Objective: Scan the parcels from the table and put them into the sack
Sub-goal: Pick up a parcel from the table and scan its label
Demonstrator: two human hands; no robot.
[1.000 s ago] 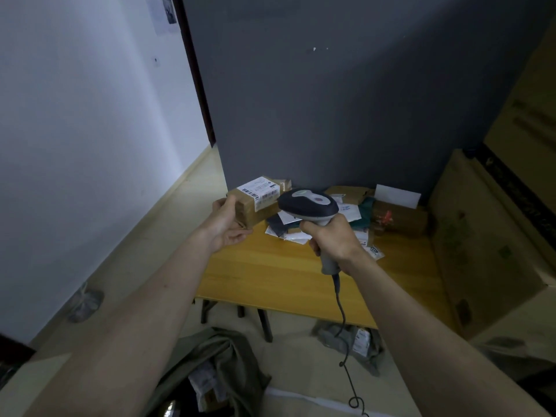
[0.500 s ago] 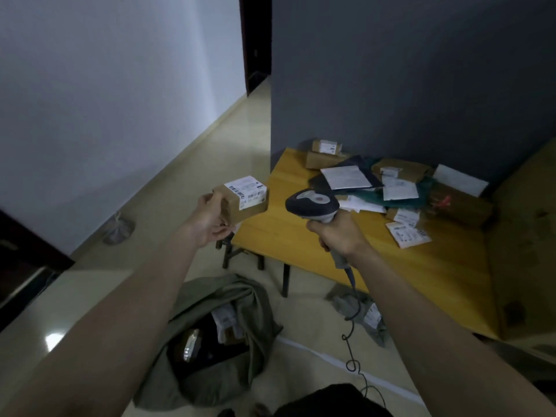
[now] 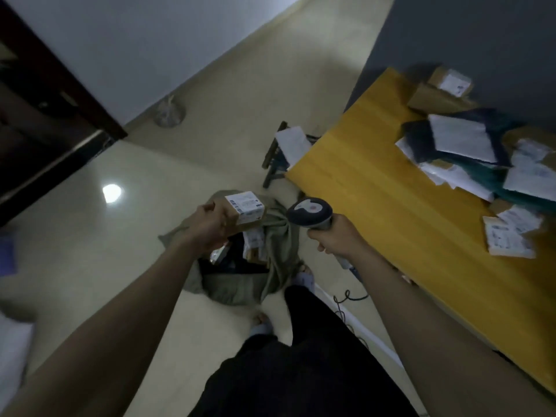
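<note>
The left hand (image 3: pixel 210 227) grips a small brown cardboard parcel (image 3: pixel 240 213), fingers curled round its side, directly above the open mouth of the olive sack (image 3: pixel 279 236) on the floor; the parcel's white label (image 3: pixel 246 206) shows barcode lines, but the print is too blurred to read; inside the sack lie several labelled packets (image 3: pixel 254 240), perhaps a foil one too; the right hand (image 3: pixel 334 239) is wrapped round the handle of the barcode scanner (image 3: pixel 311 212); more parcels (image 3: pixel 469 145) are piled on the yellow table (image 3: pixel 376 191) to the right, their labels illegible.

Head view, steeply downward (wide-angle), over floor
</note>
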